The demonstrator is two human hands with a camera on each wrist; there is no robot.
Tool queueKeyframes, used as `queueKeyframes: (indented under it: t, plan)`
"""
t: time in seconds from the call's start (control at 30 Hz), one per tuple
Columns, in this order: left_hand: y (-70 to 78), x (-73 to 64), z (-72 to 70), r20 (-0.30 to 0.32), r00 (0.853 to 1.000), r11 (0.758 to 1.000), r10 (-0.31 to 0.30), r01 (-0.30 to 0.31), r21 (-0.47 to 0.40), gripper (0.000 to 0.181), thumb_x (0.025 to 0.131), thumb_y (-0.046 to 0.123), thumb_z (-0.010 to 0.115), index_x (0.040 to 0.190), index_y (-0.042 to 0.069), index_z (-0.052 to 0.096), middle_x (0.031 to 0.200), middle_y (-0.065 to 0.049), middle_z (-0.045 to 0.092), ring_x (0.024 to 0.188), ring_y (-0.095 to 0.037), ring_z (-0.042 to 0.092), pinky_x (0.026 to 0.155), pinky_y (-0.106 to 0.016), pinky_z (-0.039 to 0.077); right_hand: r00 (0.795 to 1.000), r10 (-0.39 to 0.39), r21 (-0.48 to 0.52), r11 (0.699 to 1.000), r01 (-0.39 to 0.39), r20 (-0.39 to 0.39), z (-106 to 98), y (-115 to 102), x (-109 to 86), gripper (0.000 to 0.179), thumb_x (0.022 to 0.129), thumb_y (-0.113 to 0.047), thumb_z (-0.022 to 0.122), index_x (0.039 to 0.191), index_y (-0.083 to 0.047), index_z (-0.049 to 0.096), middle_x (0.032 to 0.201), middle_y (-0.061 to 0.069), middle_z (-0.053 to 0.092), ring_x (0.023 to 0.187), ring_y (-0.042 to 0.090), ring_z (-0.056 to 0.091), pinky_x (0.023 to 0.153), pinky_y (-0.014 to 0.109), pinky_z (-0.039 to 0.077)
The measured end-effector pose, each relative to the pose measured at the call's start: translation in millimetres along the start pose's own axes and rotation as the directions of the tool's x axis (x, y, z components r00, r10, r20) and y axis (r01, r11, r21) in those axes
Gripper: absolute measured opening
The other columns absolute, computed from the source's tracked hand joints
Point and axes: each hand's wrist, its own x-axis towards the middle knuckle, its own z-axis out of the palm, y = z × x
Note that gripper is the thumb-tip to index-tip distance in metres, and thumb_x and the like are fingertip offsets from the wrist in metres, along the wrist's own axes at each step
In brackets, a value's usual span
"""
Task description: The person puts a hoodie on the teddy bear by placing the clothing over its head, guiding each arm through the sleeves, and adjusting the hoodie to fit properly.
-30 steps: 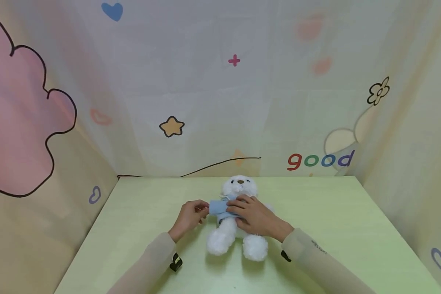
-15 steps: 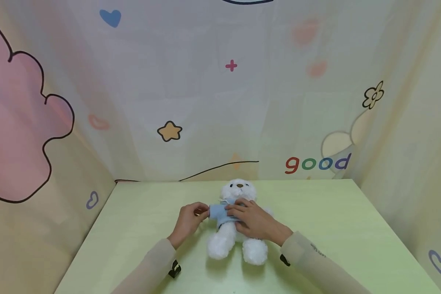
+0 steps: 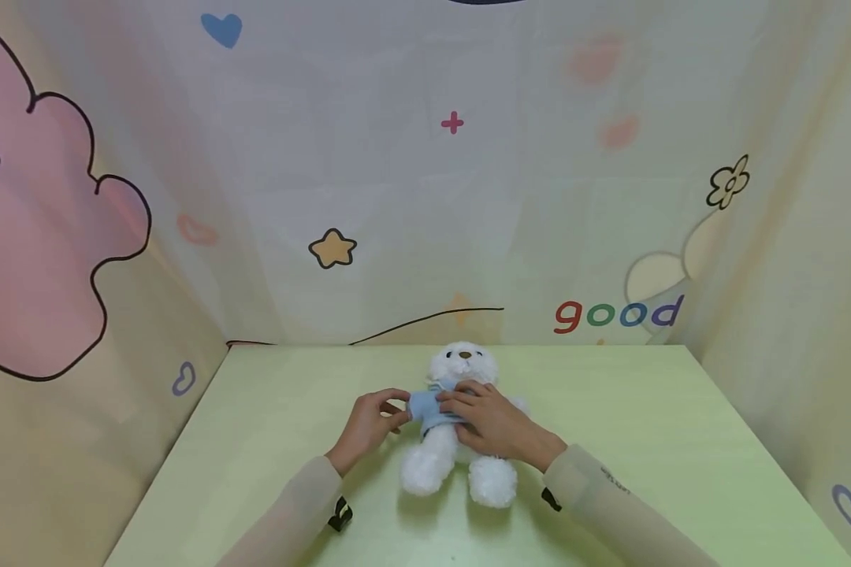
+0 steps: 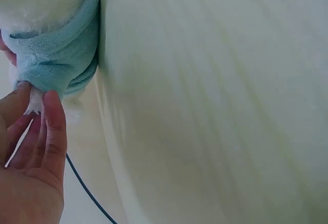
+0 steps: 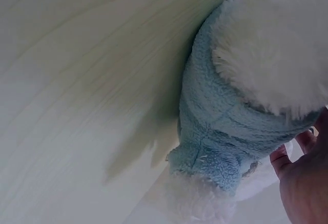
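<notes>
A white plush bear (image 3: 429, 466) in a light blue top (image 3: 425, 407) lies face up on the table, its head toward the back wall. My left hand (image 3: 369, 421) pinches the cuff of the sleeve (image 4: 48, 75) on the bear's left-hand side as I see it. A tuft of white fur (image 4: 35, 102) pokes out of that cuff between thumb and finger. My right hand (image 3: 499, 421) rests across the bear's chest, fingers spread over the top. In the right wrist view, the other sleeve (image 5: 210, 165) has a white furry paw (image 5: 200, 201) sticking out.
The pale green table (image 3: 269, 409) is enclosed by printed cloth walls (image 3: 397, 173). Dark straps (image 3: 340, 513) show under my forearms. A thin dark cable (image 4: 87, 190) runs below the left hand.
My left hand has shifted slightly right, its thumb and finger further apart at the cuff. The sleeve looks shorter and bunched. The right hand stays on the chest, and the head view wobbles slightly.
</notes>
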Motion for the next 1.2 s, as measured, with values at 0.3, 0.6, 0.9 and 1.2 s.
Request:
queueKeyframes:
  t: [0.3,0.6,0.9,1.2]
  plan:
    - [9.2,4.2,2.6,0.048,0.999,0.998,-0.017,0.014,0.068,0.035,0.092,0.004,0.066,0.127,0.005,0.063,0.124,-0.019,0.065,0.072,-0.023,0.071,0.057,-0.031,0.057,1.000,0.001,0.027,1.000,0.000,-0.014,0.1,1.8,-0.2,0.035,0.098,-0.025,0.054,0.132,-0.020,0.059,0.146,-0.003,0.053,0.133,0.025,0.046,0.105,0.051,0.040]
    - [9.4,8.3,15.6,-0.023,1.000,0.989,-0.019,0.023,0.149,0.027,0.093,0.002,0.058,0.119,0.001,0.064,0.111,-0.018,0.069,0.062,-0.013,0.063,0.052,-0.023,0.050,0.999,-0.016,-0.001,1.000,0.016,-0.038,6.5,4.2,-2.6,0.039,0.098,-0.023,0.053,0.137,-0.021,0.057,0.146,-0.004,0.053,0.130,0.023,0.047,0.104,0.049,0.041]
    - [13.9,12.9,12.8,-0.080,0.997,0.988,0.011,0.001,0.152,0.019,0.099,0.002,0.052,0.109,0.005,0.067,0.096,-0.012,0.068,0.061,-0.017,0.063,0.046,-0.022,0.043,1.000,0.007,-0.099,0.995,-0.005,0.014,5.6,1.9,-1.2,0.046,0.101,-0.027,0.045,0.146,-0.029,0.048,0.151,-0.006,0.047,0.133,0.024,0.042,0.094,0.047,0.043]
    - [3.5,16.6,1.9,-0.099,0.991,0.962,0.094,-0.064,0.265,0.018,0.094,-0.001,0.058,0.098,0.012,0.069,0.094,-0.007,0.072,0.069,-0.011,0.059,0.058,-0.021,0.045,0.997,-0.059,-0.083,0.995,0.055,-0.043,4.0,1.3,-0.9,0.031,0.096,-0.024,0.055,0.127,-0.022,0.063,0.135,0.000,0.059,0.124,0.024,0.050,0.091,0.046,0.046]
